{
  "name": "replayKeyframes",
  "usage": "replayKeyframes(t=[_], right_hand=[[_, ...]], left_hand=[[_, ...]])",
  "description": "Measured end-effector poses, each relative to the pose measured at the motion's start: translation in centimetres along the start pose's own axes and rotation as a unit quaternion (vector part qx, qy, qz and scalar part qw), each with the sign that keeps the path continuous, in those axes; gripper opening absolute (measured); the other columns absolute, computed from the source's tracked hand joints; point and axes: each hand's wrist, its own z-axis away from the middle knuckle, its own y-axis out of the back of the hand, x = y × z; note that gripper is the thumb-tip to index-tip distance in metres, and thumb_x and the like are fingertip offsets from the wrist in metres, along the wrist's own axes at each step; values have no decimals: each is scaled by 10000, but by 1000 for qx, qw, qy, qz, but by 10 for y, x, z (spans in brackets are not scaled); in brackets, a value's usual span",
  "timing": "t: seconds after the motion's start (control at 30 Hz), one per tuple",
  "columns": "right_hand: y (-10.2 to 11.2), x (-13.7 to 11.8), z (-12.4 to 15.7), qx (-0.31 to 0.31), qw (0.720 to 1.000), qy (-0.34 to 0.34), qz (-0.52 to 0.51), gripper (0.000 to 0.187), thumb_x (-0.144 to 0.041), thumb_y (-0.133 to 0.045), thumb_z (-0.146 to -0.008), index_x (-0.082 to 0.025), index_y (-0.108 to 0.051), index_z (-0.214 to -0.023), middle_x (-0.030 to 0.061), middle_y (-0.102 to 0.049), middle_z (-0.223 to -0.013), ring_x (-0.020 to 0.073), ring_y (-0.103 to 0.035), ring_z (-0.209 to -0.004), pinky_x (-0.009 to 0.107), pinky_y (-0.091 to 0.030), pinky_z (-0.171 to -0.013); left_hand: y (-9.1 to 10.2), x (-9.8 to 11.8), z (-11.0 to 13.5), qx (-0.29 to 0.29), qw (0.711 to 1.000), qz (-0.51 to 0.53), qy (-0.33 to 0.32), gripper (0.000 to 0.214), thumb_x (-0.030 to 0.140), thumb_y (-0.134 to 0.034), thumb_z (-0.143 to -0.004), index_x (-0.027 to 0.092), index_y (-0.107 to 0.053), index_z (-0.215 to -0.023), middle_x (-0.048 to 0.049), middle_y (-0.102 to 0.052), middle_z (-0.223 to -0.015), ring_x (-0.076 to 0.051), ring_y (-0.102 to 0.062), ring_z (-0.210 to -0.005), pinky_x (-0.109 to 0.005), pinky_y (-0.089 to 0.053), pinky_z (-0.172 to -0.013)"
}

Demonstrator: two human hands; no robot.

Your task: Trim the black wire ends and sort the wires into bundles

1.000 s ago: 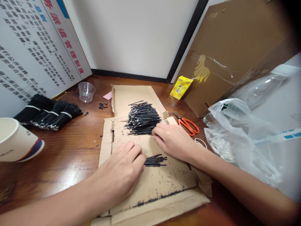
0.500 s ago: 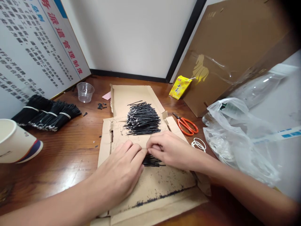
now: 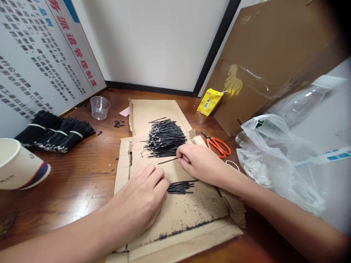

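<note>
Two bare hands work above a flattened sheet of cardboard (image 3: 204,208) on a wooden table (image 3: 93,171). The person's right hand (image 3: 197,160) has its thumb and fingertips pressed together on a single black strip (image 3: 167,161), which juts out to the left just on the near side of a large heap of black strips (image 3: 166,139). The left hand (image 3: 145,195) rests lower on the cardboard, its fingers curled over the left end of a small bunch of black strips (image 3: 181,188); the fingertips are hidden, so how tightly they grip cannot be told. The bunch's right ends fan out slightly, below the right hand and well apart from the heap.

Beside the cardboard's right edge lie orange-handled scissors (image 3: 221,147), with a white band (image 3: 232,165) near the right forearm. A crumpled plastic bag (image 3: 263,146) sits farther right, and a yellow carton (image 3: 210,102) leans near a brown box (image 3: 246,40). To the left are banded black bundles (image 3: 67,133), a clear plastic cup (image 3: 100,108), small black scraps (image 3: 119,124) and a tilted paper cup (image 3: 23,166).
</note>
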Motion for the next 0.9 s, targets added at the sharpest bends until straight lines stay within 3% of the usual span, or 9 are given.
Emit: replayKeyframes(t=[0.2,0.33,0.57,0.9], right_hand=[[10,-5,4,-43,999,3,30,134,-113,-458,-878,-187,-553,-820,20,-611,-742,150,-494,-668,272,-240,-580],[13,-11,10,-93,995,27,-22,139,-145,-487,-874,-202,-585,-796,-8,-620,-676,130,-494,-609,262,-250,-561],[-7,1,0,58,998,24,-19,201,-159,-460,-930,-176,-653,-879,50,-712,-869,165,-584,-769,279,-327,-669],[-11,2,0,28,999,24,32,198,-167,-430,-931,-170,-623,-883,50,-697,-831,156,-547,-706,286,-273,-616]], left_hand=[[1,0,1,3,1000,7,11,209,52,-411,-939,94,-612,-977,-115,-540,-974,-249,-444,-885,-435,-458,-737],[2,1,0,22,1000,10,15,190,85,-425,-958,97,-611,-996,-140,-541,-1112,-278,-444,-1007,-472,-462,-820],[0,1,-1,18,1000,7,-8,211,49,-402,-958,80,-608,-931,-118,-561,-942,-240,-459,-880,-434,-466,-747],[0,-1,0,6,1000,-3,-5,188,2,-429,-898,91,-594,-906,-113,-550,-955,-240,-445,-884,-428,-454,-752]])
